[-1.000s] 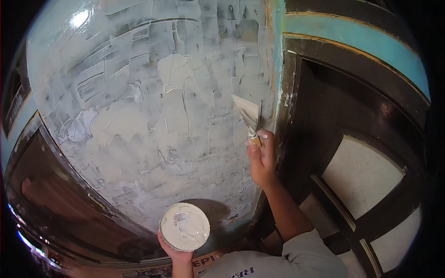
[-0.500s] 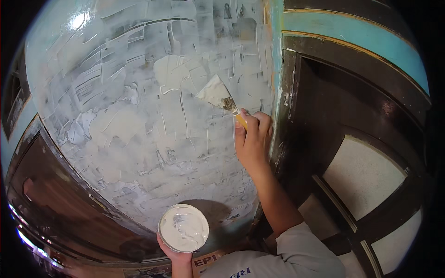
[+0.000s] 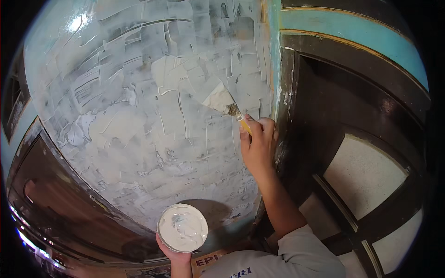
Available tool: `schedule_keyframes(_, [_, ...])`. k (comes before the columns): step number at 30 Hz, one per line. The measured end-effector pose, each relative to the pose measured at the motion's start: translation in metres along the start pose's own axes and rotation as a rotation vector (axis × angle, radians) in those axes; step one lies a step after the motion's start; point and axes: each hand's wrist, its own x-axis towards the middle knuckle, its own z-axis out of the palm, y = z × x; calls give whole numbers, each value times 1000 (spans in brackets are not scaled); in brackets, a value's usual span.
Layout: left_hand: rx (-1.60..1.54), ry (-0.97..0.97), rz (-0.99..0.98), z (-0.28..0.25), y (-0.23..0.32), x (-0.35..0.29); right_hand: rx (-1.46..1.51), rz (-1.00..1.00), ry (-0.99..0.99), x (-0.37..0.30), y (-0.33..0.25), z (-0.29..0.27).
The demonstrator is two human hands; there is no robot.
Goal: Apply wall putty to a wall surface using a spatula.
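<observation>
My right hand [image 3: 259, 143] is closed round the yellow handle of a putty knife [image 3: 221, 100]. Its wide blade, coated with white putty, is against or very close to the wall [image 3: 139, 139], which is smeared with patchy white and grey putty. Low in the view, my left hand [image 3: 175, 252] grips a round tub [image 3: 182, 228] from below and the side. White putty fills the tub, its surface stirred and uneven. The tub's underside and most of my left fingers are hidden.
A dark brown door frame [image 3: 289, 92] borders the wall on the right, beneath a turquoise band [image 3: 352, 39]. Pale panels [image 3: 366, 176] sit in the dark woodwork there. Another dark wooden frame [image 3: 69, 194] stands at the lower left. Printed cardboard [image 3: 208, 260] lies below.
My right hand has moved slightly right and down with the putty knife. The left hand and the tub stay almost where they were.
</observation>
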Motion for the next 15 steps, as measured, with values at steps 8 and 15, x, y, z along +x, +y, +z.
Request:
schedule_keyframes(8, [-20, 22, -5, -6, -2, 2, 232, -23, 138, -42, 36, 6])
schedule_keyframes(15, [27, 12, 11, -4, -6, 5, 261, -114, 189, 18, 2, -3])
